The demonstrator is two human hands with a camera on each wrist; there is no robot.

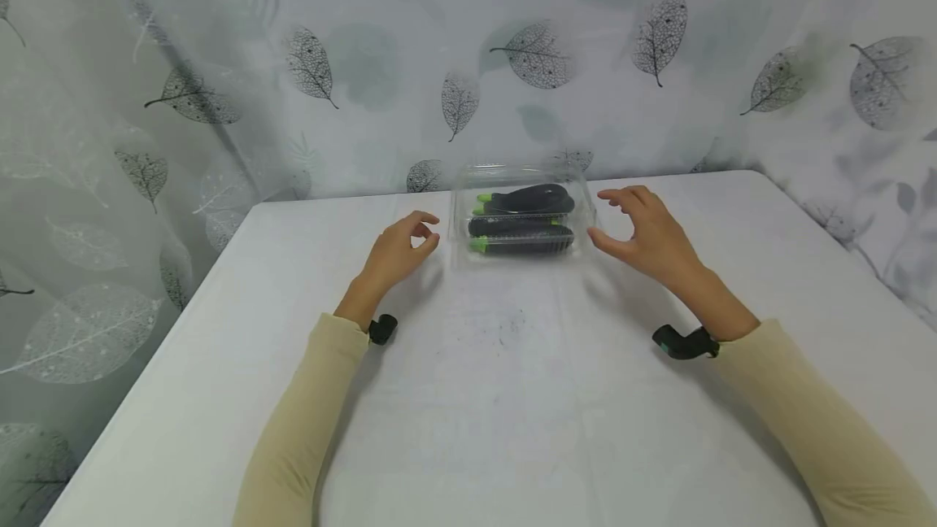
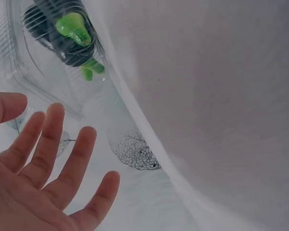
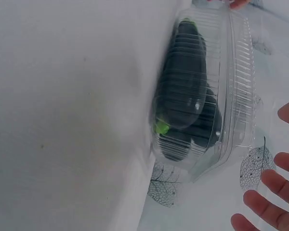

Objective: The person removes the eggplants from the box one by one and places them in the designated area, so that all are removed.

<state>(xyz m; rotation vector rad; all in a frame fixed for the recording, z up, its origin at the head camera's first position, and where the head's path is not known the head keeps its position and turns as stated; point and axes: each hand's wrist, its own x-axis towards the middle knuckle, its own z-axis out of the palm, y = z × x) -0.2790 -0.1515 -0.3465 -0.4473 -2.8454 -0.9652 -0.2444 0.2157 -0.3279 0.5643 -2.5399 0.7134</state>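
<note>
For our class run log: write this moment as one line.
left hand: open, beside clamshell box | right hand: open, opposite side | box: closed, eggplants inside

Clear plastic clamshell container (image 1: pixel 521 214), lid closed, sits flat at far centre of the table. Inside: three dark purple eggplants (image 1: pixel 529 222) lying lengthwise side by side, green stems pointing left.

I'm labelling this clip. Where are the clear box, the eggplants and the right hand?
clear box (image 1: pixel 459 222), head view, its left wall.
eggplants (image 1: pixel 529 244), head view, body of the front one.
right hand (image 1: pixel 647 234), head view, back of the hand.
</note>
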